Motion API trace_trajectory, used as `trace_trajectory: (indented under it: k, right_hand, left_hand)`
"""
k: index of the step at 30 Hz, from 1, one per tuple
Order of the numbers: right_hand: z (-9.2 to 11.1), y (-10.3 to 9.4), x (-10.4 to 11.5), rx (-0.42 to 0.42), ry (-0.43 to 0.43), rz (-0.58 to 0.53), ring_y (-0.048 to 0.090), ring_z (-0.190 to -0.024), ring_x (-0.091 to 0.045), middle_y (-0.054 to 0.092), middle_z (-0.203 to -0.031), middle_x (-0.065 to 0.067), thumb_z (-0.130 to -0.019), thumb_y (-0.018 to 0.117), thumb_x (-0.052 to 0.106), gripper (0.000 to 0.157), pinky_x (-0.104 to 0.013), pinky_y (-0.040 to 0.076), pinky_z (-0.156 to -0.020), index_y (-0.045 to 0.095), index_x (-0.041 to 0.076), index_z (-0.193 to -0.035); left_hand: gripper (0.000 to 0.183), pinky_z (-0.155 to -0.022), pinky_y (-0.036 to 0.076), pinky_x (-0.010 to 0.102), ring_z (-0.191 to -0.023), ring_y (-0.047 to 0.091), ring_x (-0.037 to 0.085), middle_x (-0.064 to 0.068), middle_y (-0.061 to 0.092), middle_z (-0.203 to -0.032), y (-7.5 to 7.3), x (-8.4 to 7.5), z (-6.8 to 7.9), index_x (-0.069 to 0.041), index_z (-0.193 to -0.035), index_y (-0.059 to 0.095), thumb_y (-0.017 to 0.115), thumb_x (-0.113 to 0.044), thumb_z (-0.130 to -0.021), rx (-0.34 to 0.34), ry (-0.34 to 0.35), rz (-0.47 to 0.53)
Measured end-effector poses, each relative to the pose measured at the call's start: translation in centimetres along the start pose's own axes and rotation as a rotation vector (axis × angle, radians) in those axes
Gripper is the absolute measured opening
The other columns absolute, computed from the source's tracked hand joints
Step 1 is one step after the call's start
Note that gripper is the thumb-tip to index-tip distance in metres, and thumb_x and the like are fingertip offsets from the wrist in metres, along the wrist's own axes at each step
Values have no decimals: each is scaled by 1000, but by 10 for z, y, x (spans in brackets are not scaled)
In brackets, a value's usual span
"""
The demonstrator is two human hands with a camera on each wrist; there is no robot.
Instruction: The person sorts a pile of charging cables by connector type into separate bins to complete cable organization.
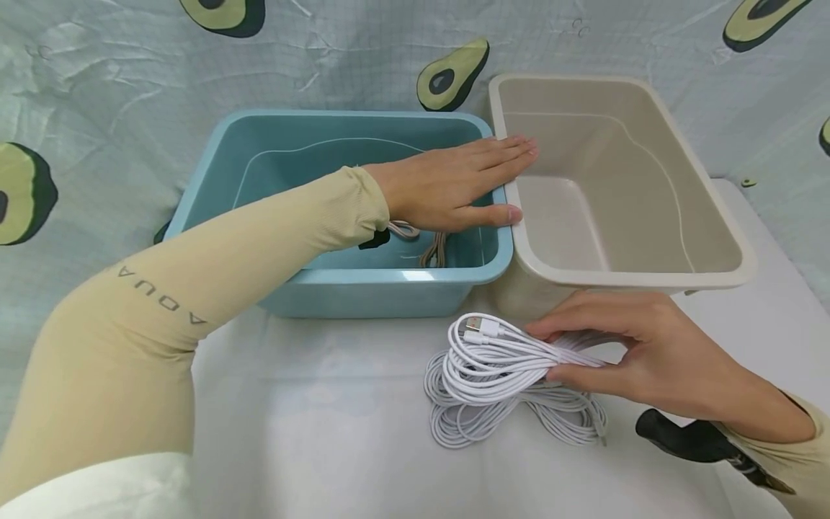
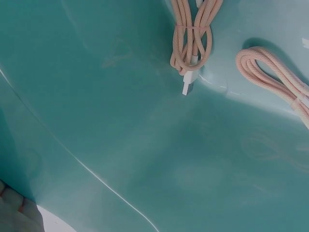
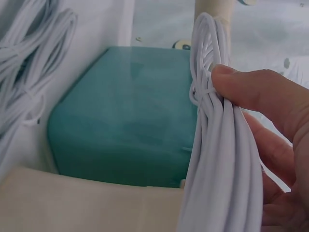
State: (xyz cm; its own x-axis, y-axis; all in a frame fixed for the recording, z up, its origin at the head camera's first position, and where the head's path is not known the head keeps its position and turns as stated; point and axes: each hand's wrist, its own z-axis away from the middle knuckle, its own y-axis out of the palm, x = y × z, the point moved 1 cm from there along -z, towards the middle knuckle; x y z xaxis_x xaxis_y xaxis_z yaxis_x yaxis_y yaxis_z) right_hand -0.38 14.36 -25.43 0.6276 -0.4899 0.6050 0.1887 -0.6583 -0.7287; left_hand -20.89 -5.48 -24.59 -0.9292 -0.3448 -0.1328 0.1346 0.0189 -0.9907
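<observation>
My left hand (image 1: 454, 186) lies with straight fingers across the touching rims of a blue bin (image 1: 389, 276) and a beige bin (image 1: 638, 278). Inside the blue bin, the left wrist view shows a tied pink charging cable (image 2: 190, 43) with a white USB plug, and another pink cable (image 2: 270, 72) beside it. In front of the bins, my right hand (image 1: 648, 353) pinches a coiled white USB cable (image 1: 496, 364) between thumb and fingers. Its USB plug shows at the left end. More white cable coils (image 1: 454, 425) lie on the table just beneath it.
A white cloth (image 1: 337, 425) covers the table. Behind the bins hangs a pale sheet printed with avocados (image 1: 452, 76). The beige bin's visible floor (image 1: 560, 223) is bare. A black strap piece (image 1: 687, 436) sits at my right wrist.
</observation>
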Motion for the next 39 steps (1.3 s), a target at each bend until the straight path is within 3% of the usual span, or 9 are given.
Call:
trace_trajectory:
  k: [6,9,12,16,21,27,31,35,39]
  right_hand:
    - [-2,-11,8,2,48,-37,65,-90,-2,72,-105,7,-60,89,0,57,-9,53,-73,72,16,-112]
    - [-4,-15,7,-5,17,-132,64,-89,-5,73,-104,1,-61,87,-5,55,-12,52,-68,71,8,-112]
    - [-5,-19,7,-14,5,-146,62,-87,-5,73,-102,0,-60,87,-8,54,-14,50,-64,71,5,-111]
    - [-3,-23,-1,-26,29,-113,60,-84,-5,73,-103,-2,-58,88,-7,57,-14,45,-58,71,5,-111]
    - [5,-32,-20,27,62,-117,57,-85,-8,72,-113,-6,-65,86,-3,58,-14,38,-52,68,4,-119]
    - [-1,-40,-14,15,103,-118,61,-90,-13,72,-112,-9,-61,87,-8,59,-14,51,-67,69,2,-116]
    - [-9,-43,-6,-30,64,-251,62,-93,-14,71,-109,-16,-55,83,-20,60,-14,54,-77,67,-9,-112]
    - [-14,-49,0,-40,89,-193,62,-90,-13,71,-107,-13,-55,83,-21,61,-14,54,-75,68,-7,-112]
    - [-17,-56,-2,-33,157,-56,63,-89,-12,72,-107,-9,-54,85,-17,63,-15,56,-74,70,0,-113]
  left_hand:
    - [80,-129,5,31,-155,-8,9,-10,-10,-165,-1,-1,0,-25,-157,-7,26,-67,-97,13,-11,-3]
    - [80,-129,5,31,-155,-8,8,-11,-10,-165,-1,0,-1,-26,-157,-7,25,-68,-97,12,-11,-2]
    - [80,-129,6,31,-155,-8,9,-11,-9,-165,-1,0,-1,-26,-157,-6,24,-68,-97,6,-5,5]
    - [80,-129,6,31,-155,-7,9,-10,-9,-166,-1,0,0,-25,-157,-6,25,-67,-97,2,-2,10]
    - [79,-129,6,32,-155,-7,11,-10,-9,-166,1,0,0,-25,-157,-6,25,-67,-98,4,-7,9]
    - [79,-129,6,32,-155,-6,11,-9,-8,-166,3,1,-3,-24,-157,-6,25,-66,-98,3,-6,8]
    - [79,-129,6,32,-155,-6,11,-8,-8,-166,3,2,-5,-24,-157,-6,24,-66,-98,2,-1,0]
    - [79,-129,6,32,-155,-6,11,-9,-8,-166,4,2,-5,-24,-157,-6,24,-67,-98,-1,-1,-1]
    - [79,-129,6,32,-155,-6,10,-9,-7,-166,4,3,-6,-24,-157,-5,25,-66,-98,-6,-2,-3]
